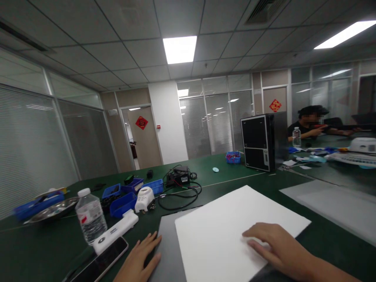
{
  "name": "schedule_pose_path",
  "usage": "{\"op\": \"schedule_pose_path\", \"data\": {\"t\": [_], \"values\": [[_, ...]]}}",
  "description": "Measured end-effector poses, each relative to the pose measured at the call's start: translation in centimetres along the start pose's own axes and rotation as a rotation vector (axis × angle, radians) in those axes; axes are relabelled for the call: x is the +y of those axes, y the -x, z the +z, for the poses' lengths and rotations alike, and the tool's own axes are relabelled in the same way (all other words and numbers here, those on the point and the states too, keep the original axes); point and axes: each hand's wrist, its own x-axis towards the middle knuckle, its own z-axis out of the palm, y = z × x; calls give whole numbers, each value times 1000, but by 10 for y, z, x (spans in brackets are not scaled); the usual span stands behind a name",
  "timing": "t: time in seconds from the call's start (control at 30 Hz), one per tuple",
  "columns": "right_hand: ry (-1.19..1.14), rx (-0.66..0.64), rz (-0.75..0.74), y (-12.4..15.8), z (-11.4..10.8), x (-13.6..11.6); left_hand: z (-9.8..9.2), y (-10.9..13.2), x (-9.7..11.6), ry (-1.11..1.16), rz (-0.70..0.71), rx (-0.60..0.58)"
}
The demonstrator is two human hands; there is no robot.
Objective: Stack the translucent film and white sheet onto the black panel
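Note:
A large white sheet (223, 231) lies askew on a grey mat (167, 239) in front of me. My right hand (272, 243) is over the right part of the sheet, its fingers stretched out and the thumb apart, with a faint shadow below. Whether the fingertips touch the sheet I cannot tell. My left hand (142, 256) rests with fingers spread by the mat's left edge, nothing in it. Left of that hand lies a dark-screened phone (101, 260). Beyond the phone are a long white device (117, 230) and a water bottle (90, 215).
Blue bins (123, 203), a white plug-in device (145, 199) and a black adapter with cables (180, 176) stand beyond on the green table (211, 182). A metal dish (54, 209) is far left. A black computer case (263, 143) stands back right; a person (311, 121) sits behind it.

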Motion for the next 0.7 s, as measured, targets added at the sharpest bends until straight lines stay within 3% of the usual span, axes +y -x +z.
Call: {"op": "schedule_pose_path", "data": {"t": [0.07, 0.2, 0.37, 0.53, 0.7], "values": [[18, 30, 55, -1, -1, 8, 2, -1, -3, 14, 14, 26], [87, -42, 81, -2, -3, 19, 5, -3, -8, 35, 24, 53], [136, -20, 31, -3, -3, 1, 3, -2, -6, 26, 16, 17], [134, -100, -30, -4, -10, -19, 3, -1, -5, 32, 14, 45], [75, -105, 16, -4, -9, -11, 4, -2, -7, 30, 6, 33]]}}
